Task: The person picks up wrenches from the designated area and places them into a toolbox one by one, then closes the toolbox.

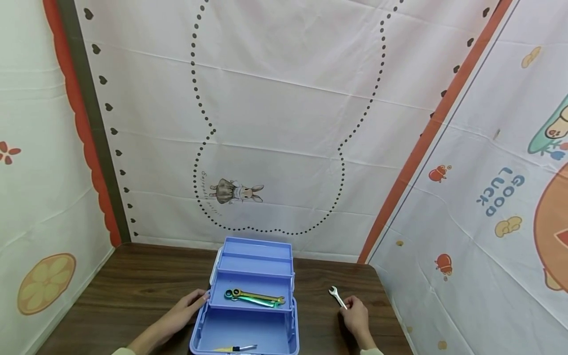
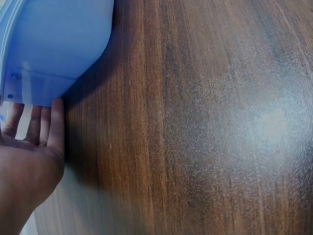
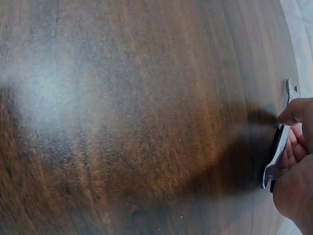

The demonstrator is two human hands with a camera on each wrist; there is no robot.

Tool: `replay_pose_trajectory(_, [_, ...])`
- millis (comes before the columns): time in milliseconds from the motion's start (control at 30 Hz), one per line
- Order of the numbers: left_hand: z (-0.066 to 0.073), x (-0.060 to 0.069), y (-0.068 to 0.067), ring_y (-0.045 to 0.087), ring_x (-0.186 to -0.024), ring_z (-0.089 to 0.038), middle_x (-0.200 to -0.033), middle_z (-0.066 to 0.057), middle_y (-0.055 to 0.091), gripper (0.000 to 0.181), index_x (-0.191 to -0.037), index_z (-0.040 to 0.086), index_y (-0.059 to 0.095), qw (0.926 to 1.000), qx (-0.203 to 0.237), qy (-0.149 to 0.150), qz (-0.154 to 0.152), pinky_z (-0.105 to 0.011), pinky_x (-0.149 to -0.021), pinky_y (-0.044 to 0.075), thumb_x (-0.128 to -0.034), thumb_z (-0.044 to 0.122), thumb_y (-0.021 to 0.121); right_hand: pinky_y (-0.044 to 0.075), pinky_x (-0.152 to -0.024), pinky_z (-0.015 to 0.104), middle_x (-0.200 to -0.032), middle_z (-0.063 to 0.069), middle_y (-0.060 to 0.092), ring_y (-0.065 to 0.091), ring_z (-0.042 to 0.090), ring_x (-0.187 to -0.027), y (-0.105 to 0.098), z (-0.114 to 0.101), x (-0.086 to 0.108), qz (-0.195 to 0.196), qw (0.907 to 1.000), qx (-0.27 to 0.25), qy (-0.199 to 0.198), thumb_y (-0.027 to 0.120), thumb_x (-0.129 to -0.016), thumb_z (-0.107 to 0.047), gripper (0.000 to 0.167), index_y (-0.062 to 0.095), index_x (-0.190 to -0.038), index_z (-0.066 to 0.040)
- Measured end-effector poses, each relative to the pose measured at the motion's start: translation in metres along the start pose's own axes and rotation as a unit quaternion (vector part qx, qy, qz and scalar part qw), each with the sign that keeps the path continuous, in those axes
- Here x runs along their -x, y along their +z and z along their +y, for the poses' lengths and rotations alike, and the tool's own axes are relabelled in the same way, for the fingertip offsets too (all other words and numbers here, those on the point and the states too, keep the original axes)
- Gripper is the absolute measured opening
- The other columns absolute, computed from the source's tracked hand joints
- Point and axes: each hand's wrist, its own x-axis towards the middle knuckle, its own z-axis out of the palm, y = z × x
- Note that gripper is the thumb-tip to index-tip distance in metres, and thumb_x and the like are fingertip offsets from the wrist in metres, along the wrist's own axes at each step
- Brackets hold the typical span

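Observation:
A blue toolbox (image 1: 241,329) stands unfolded on the table with its stepped trays raised. My left hand (image 1: 184,311) rests against its left side, and in the left wrist view the fairly straight fingers (image 2: 57,125) touch the box's end. To the right of the box, my right hand (image 1: 356,318) pinches a silver wrench (image 1: 336,294) between thumb and fingers, one open jaw pointing away from me. The right wrist view shows this wrench (image 3: 276,155) close above the tabletop. A gold wrench (image 1: 262,296) lies across a green wrench (image 1: 255,300) in the toolbox's lower tray.
In the toolbox's bottom lies a slim tool with a yellow and black handle (image 1: 232,349). The dark wooden table (image 1: 151,276) meets a printed cloth (image 1: 284,172) at the back, with more cloth hanging on both sides.

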Motion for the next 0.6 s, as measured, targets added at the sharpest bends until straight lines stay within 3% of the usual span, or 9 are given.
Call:
replay_pose_trajectory(300, [-0.0018,0.0001,0.0005,0.060,-0.128,-0.037,-0.143,-0.024,0.057,0.066,-0.147,-0.006,0.048,0.9999,0.011,0.003,-0.012,-0.051,-0.098,0.059,-0.1124,0.051,0.047,0.045,-0.065,0.033,-0.080,0.004,0.062,0.054,0.017,-0.071,-0.0018,-0.0013,0.0054,0.010,0.9999,-0.004,0.008,0.077,-0.074,0.003,0.018,0.067,-0.088,-0.001])
replay_pose_trajectory(467, [0.0012,0.0000,-0.0001,0.059,-0.131,-0.038,-0.144,-0.024,0.056,0.070,-0.149,-0.005,0.047,0.9999,-0.005,-0.009,0.004,-0.054,-0.100,0.058,-0.1114,0.053,0.048,0.044,-0.062,0.033,-0.075,0.002,0.058,0.051,0.017,-0.068,-0.0008,-0.0037,0.0010,0.004,0.9997,0.007,-0.021,0.076,-0.073,0.002,0.018,0.064,-0.086,-0.001])
replay_pose_trajectory(600, [0.0006,0.0009,-0.0001,0.058,-0.131,-0.037,-0.145,-0.024,0.056,0.070,-0.150,-0.005,0.046,0.9999,-0.009,-0.011,-0.001,-0.053,-0.100,0.058,-0.1115,0.054,0.047,0.044,-0.060,0.034,-0.072,0.001,0.055,0.051,0.018,-0.066,0.0001,-0.0037,-0.0003,-0.004,0.9989,0.024,-0.040,0.076,-0.073,0.002,0.020,0.061,-0.085,-0.002])
